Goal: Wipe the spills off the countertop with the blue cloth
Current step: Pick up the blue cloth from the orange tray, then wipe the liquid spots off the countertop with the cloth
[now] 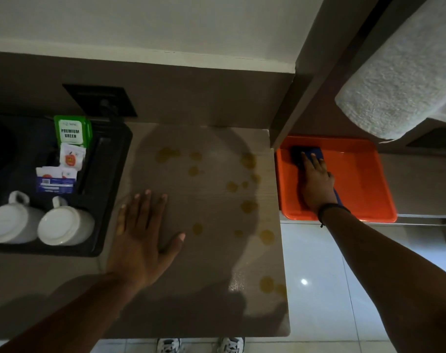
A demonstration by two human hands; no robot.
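**Cloth in tray, spills on counter**

Blue cloth (pixel 309 154) lying in orange tray (pixel 364 174), R of countertop (pixel 206 263). Resting on it: R hand (pixel 317 180), fingers extended, close together, not clamping. Dotting counter: yellow spills (pixel 247 206). Pressing flat nearby: L hand (pixel 143 238), fingers spread.

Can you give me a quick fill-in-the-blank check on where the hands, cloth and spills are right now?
1. The right hand rests on the blue cloth, which lies in the ____ tray.
2. The left hand lies ____ on the countertop, fingers spread.
3. The yellowish spills are still ____.
4. Two white mugs lie in the ____ tray.

Missing words: orange; flat; unwiped; black
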